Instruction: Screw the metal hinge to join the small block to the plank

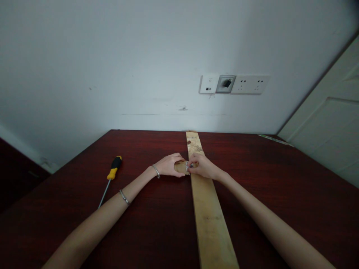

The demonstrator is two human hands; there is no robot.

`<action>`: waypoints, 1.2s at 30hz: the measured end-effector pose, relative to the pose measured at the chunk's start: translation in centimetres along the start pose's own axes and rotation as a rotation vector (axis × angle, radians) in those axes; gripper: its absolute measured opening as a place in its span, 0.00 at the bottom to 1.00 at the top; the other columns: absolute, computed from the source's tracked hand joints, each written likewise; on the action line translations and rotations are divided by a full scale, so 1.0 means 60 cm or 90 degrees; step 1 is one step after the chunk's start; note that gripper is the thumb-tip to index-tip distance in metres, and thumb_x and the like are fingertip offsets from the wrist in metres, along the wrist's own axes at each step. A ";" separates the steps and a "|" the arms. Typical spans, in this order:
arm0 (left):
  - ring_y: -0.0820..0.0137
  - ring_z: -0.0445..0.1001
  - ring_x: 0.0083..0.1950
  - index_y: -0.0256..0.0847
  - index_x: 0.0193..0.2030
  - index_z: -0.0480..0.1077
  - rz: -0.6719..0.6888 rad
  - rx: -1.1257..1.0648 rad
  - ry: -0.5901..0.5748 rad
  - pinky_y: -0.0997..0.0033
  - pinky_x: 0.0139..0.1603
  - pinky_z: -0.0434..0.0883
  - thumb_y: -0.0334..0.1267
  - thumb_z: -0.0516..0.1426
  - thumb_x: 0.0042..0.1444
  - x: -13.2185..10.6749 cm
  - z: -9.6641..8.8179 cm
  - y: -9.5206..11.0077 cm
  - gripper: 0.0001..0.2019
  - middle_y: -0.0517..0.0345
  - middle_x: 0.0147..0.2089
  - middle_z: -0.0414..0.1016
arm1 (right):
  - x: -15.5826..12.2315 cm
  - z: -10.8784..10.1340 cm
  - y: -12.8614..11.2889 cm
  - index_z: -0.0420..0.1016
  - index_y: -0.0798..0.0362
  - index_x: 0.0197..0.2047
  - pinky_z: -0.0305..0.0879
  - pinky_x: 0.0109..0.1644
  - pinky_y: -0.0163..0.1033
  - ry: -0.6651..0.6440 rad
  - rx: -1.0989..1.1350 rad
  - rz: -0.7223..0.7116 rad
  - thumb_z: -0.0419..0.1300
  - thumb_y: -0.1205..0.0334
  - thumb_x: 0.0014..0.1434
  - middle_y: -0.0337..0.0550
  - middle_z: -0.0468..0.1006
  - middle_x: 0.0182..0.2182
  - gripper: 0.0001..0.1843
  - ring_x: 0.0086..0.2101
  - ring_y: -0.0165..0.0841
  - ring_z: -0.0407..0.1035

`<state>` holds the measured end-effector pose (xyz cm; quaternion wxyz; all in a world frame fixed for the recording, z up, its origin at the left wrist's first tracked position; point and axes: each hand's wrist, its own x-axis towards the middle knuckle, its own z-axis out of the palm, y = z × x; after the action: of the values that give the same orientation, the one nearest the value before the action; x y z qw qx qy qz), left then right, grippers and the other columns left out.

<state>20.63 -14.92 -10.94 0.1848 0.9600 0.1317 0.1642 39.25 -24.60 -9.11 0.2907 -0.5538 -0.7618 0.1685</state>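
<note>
A long pale wooden plank point(209, 213) lies lengthwise on the dark red table point(280, 194), running from the wall to the near edge. My left hand point(169, 165) is curled round a small wooden block point(180, 167) held against the plank's left side. My right hand point(202, 166) rests on the plank with its fingertips pinched on a small shiny metal piece point(188, 165) at the joint between block and plank. Both hands touch each other there.
A screwdriver point(110, 179) with a yellow and black handle lies on the table to the left of my left forearm. Wall sockets point(234, 84) sit on the white wall behind. A white door point(328, 123) stands at the right.
</note>
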 end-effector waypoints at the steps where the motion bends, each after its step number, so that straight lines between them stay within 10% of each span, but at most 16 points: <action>1: 0.64 0.71 0.45 0.38 0.49 0.69 0.002 0.000 0.001 0.65 0.49 0.68 0.49 0.64 0.42 0.000 0.000 0.000 0.27 0.51 0.46 0.69 | 0.000 0.000 0.000 0.78 0.54 0.28 0.62 0.38 0.36 0.002 0.000 0.001 0.63 0.65 0.47 0.41 0.70 0.31 0.03 0.33 0.31 0.64; 36: 0.64 0.69 0.46 0.37 0.50 0.67 0.006 0.018 -0.015 0.66 0.50 0.68 0.50 0.64 0.43 0.001 0.001 -0.005 0.29 0.51 0.47 0.68 | -0.002 -0.024 0.006 0.79 0.52 0.32 0.61 0.41 0.37 -0.001 0.023 -0.008 0.64 0.59 0.46 0.42 0.74 0.32 0.09 0.35 0.33 0.66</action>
<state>20.65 -14.65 -11.10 0.1717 0.9650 0.1272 0.1519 40.46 -24.66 -8.24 0.3016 -0.5434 -0.7623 0.1809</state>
